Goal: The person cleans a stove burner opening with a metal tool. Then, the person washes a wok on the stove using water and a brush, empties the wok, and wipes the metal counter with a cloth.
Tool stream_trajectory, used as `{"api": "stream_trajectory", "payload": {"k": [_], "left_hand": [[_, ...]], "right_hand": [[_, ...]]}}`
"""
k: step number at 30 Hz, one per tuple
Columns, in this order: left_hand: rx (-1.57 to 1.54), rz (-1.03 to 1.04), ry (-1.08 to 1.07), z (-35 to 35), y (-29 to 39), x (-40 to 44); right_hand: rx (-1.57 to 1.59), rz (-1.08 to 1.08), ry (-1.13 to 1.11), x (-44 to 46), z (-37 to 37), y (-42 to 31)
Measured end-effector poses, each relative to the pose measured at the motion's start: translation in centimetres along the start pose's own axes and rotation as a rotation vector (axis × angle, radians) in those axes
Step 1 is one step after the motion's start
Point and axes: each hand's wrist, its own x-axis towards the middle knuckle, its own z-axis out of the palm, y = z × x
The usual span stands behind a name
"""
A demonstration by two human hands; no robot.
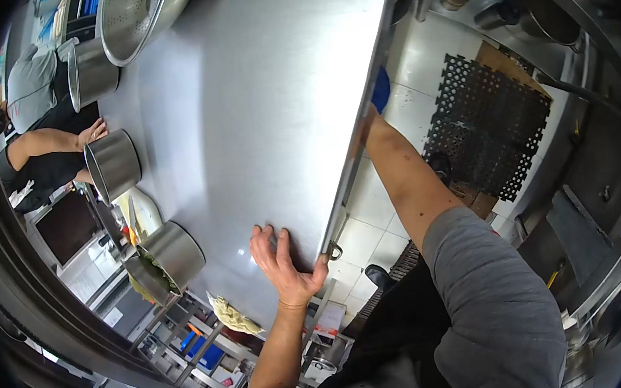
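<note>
My left hand (286, 265) rests on the bare steel tabletop (280, 107), its fingers stretched out and the thumb by the table's edge. Nothing is held in it. My right arm reaches down past the same edge, and most of my right hand (372, 119) is hidden behind it. Close to that hand a piece of a blue object (381, 90) shows; I cannot tell whether the fingers hold it.
Along the far edge stand a colander (148, 19), several steel pots, one pot (181, 253) with greens, and a crumpled cloth (233, 317). A co-worker's hand (94, 131) touches another pot (115, 164). A black perforated mat (487, 124) covers part of the tiled floor.
</note>
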Motion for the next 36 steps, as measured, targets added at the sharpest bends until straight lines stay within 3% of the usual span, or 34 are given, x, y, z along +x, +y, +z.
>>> {"api": "stream_trajectory", "payload": {"k": [2, 11, 15, 17, 19, 22, 24, 29, 33, 34, 36], "left_hand": [[0.005, -0.005, -0.01, 0.0, -0.2, 0.1], [-0.006, -0.012, -0.018, -0.7, 0.3, 0.5], [-0.035, 0.045, 0.027, -0.8, 0.5, 0.5], [-0.085, 0.106, 0.051, -0.8, 0.8, 0.4], [-0.03, 0.095, 0.073, -1.0, 1.1, -0.1], [-0.02, 0.097, 0.105, -0.5, 1.2, -0.7], [0.011, 0.068, 0.105, -0.7, 1.3, -1.4], [-0.005, 0.127, 0.209, -0.4, 0.4, -2.8], [-0.017, 0.158, 0.287, -0.2, -1.0, -3.6], [-0.02, 0.173, 0.299, 0.3, -1.4, -3.5], [0.126, 0.167, 0.323, 1.2, -1.8, -3.5]], "right_hand": [[-0.015, -0.089, 0.122, 0.4, -0.1, -0.3], [-0.337, -0.03, -0.216, 1.2, -0.2, 3.4], [-0.758, -0.201, -0.241, -0.1, -1.2, 7.2], [-0.005, 0.332, -0.155, -3.8, -10.1, 0.2], [0.074, 0.397, -0.002, -8.7, -13.1, -0.2], [0.436, 0.542, 0.157, -15.8, -14.9, 2.0], [0.504, 0.638, 0.317, -22.3, -15.8, -1.0], [0.875, 0.609, 0.696, -41.3, -13.2, -10.0], [1.163, 0.45, 1.055, -57.1, -10.1, -25.5], [1.156, 0.363, 1.069, -60.5, -8.9, -27.8], [0.987, 0.445, 0.997, -65.3, -8.0, -34.0]]}}
